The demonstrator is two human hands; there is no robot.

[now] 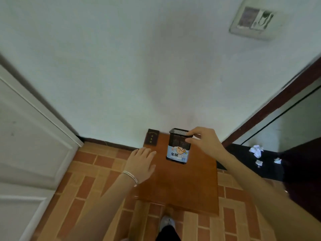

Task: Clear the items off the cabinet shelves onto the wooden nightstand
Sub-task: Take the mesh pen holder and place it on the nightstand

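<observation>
The wooden nightstand (pixel 180 185) stood against the pale wall, its top seen from above. A black mesh pen holder (pixel 178 145) with a blue-and-white label stood upright near the far edge of that top, right of centre. The right hand (pixel 206 141) reached in from the right and gripped it at the upper rim — thumb and fingers closed round the holder's right side, the base seemingly on the wood, though whether it rested fully there was hard to tell. To the left of the holder, at the far left corner of the nightstand, a small dark booklet (pixel 152 137) with gold lettering lay flat, well apart from the holder. The left hand (pixel 141 164) hovered at the nightstand's left edge, fingers spread flat and holding nothing, with thin bracelets (pixel 131 177) at the wrist. Crumpled white paper scraps (pixel 257 151) lay on a dark surface to the right. A white panelled door (pixel 26 136) stood at the left — brick-patterned floor tiles (pixel 90 171) ran beneath.
</observation>
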